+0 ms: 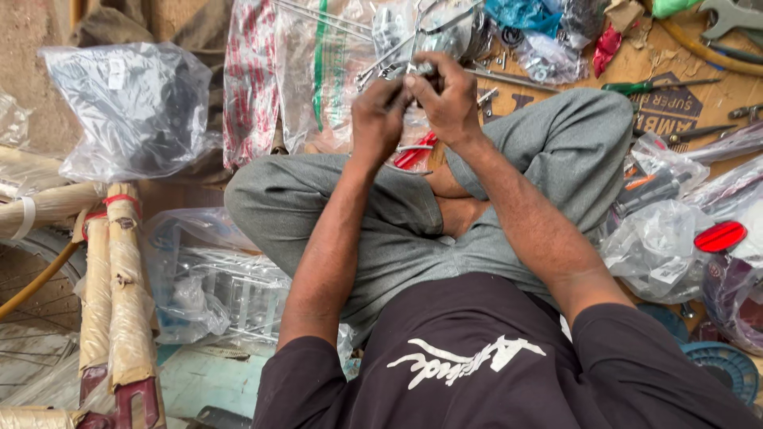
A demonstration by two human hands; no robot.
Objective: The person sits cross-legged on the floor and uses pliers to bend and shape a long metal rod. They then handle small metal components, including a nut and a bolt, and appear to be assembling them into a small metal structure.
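The person sits cross-legged on the floor, both hands raised together above the knees. The left hand (380,111) and the right hand (447,99) meet around a small shiny metal part (421,69), which sits between the fingertips at the top of the two hands, just in front of a clear plastic bag of metal hardware (413,28). The part is too small and too covered by fingers to tell its long axis or which way it points; only a short bright bit shows above the knuckles.

The left grip is nearly closed, fingers curled in and pinching at the part from its side. The right grip is likewise curled tight, thumb and fingers pressed on the same part from the other side. The two hands touch each other at the fingertips.

Below the hands, a red-handled tool (415,151) lies against the grey trousers (556,151). A green-handled screwdriver (648,86) lies on the cardboard sheet (675,99) to the right, well apart from the hands. A red oval reflector (719,236) rests on plastic bags farther right. To the left stands a paper-wrapped bicycle frame (115,294).
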